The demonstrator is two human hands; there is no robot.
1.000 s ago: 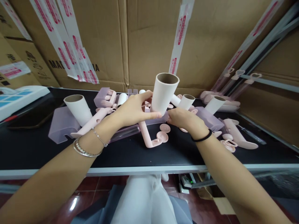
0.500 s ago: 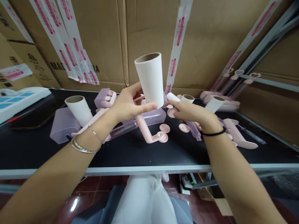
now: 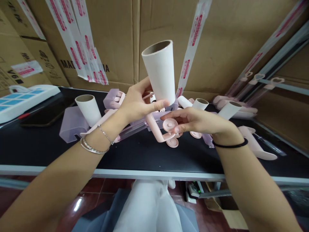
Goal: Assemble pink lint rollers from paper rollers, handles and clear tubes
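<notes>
My left hand [image 3: 135, 104] is closed around a pink plastic arm [image 3: 154, 127] with a bent lower end. Above its thumb a white cardboard tube [image 3: 161, 75] stands up, slightly tilted, with its hollow end on top; how tube and arm meet is hidden by the fingers. Between thumb and fingers of my right hand [image 3: 200, 120] is a round pink disc [image 3: 170, 124], held right by the arm's bent end; whether they touch I cannot tell. Just below, another pink disc [image 3: 172, 143] lies on the black table [image 3: 145, 158].
Around my hands lie a translucent purple box [image 3: 72, 125], more white tubes [image 3: 88, 109], a pink disc [image 3: 195, 134] and a pink curved piece [image 3: 257, 145]. A dark phone [image 3: 44, 116] and a white-and-blue tray [image 3: 29, 101] are at left. Cardboard [image 3: 116, 42] stands behind.
My right hand has picked up a pink disc and brought it left to the bent end of the pink arm. My left hand still holds the arm and tube. The view has shifted slightly.
</notes>
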